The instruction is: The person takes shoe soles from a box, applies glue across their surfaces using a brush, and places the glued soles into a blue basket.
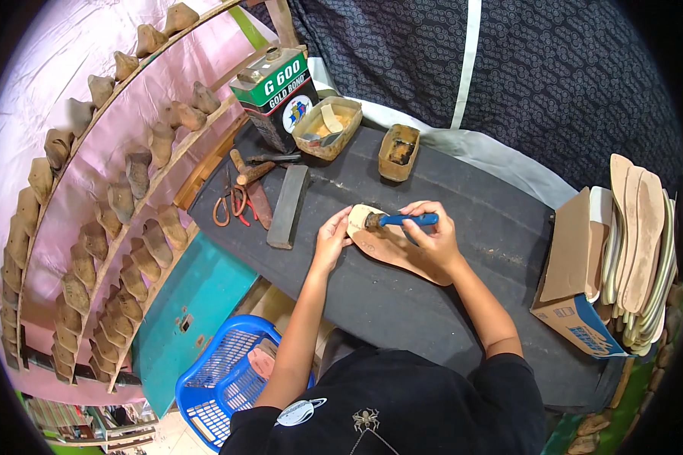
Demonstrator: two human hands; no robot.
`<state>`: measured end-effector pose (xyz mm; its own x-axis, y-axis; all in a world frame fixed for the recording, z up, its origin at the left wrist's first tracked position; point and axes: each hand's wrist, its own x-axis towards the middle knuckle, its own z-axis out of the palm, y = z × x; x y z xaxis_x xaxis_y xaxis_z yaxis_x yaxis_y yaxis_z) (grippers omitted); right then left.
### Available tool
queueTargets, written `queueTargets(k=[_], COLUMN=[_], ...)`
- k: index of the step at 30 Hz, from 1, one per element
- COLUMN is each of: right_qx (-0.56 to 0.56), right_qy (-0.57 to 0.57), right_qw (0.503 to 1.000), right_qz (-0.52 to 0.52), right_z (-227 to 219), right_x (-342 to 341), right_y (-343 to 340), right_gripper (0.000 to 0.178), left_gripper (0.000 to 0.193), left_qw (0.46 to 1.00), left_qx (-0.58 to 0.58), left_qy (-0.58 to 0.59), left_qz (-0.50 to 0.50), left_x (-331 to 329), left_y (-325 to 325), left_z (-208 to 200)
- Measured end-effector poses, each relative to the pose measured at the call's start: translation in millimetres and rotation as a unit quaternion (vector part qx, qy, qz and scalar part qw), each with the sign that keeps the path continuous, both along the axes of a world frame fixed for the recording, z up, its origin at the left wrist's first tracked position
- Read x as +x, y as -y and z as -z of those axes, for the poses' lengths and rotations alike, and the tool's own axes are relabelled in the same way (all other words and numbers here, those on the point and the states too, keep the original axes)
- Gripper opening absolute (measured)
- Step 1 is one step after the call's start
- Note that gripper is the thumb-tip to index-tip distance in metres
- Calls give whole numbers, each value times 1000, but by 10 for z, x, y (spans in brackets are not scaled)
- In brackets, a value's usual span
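A tan insole [393, 250] lies slantwise on the dark table, its heel end toward my left. My left hand [332, 236] steadies that heel end, fingers at its edge. In my right hand [435, 236] is a brush [408, 220] with a blue handle, gripped above the insole. Its bristle end rests on or just over the heel area; I cannot tell whether it touches. Beyond the insole stands a small stained tub [399, 153] with dark and yellowish residue inside.
Left of the insole lie a grey sharpening block [288, 206], a hammer [250, 171] and scissors [221, 206]. Behind them stand a green-and-black can [273, 95] and a plastic container [328, 129]. A box of insoles [580, 280] is at right, a blue basket [228, 364] below, shoe lasts [136, 173] on racks.
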<state>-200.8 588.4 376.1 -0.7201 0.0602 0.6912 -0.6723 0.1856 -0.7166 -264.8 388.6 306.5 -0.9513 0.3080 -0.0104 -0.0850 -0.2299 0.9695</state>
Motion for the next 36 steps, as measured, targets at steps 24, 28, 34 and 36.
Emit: queueTargets(k=[24, 28, 34, 36], right_qx=[63, 45, -76, -36], right_qy=[35, 10, 101, 92], right_qw=[997, 997, 991, 995], right_qz=[34, 54, 37, 20], right_z=[-109, -92, -70, 2], right_x=[78, 53, 23, -31], right_y=[-183, -304, -178, -158], right_gripper=[15, 14, 16, 16], left_gripper=[34, 34, 33, 33], left_qw=[1000, 1000, 1000, 1000], left_qx=[-19, -22, -4, -5], left_qy=[-7, -2, -2, -5], left_qz=[17, 12, 22, 25], left_x=[-26, -24, -18, -20], left_y=[21, 8, 4, -15], left_z=[51, 36, 34, 30])
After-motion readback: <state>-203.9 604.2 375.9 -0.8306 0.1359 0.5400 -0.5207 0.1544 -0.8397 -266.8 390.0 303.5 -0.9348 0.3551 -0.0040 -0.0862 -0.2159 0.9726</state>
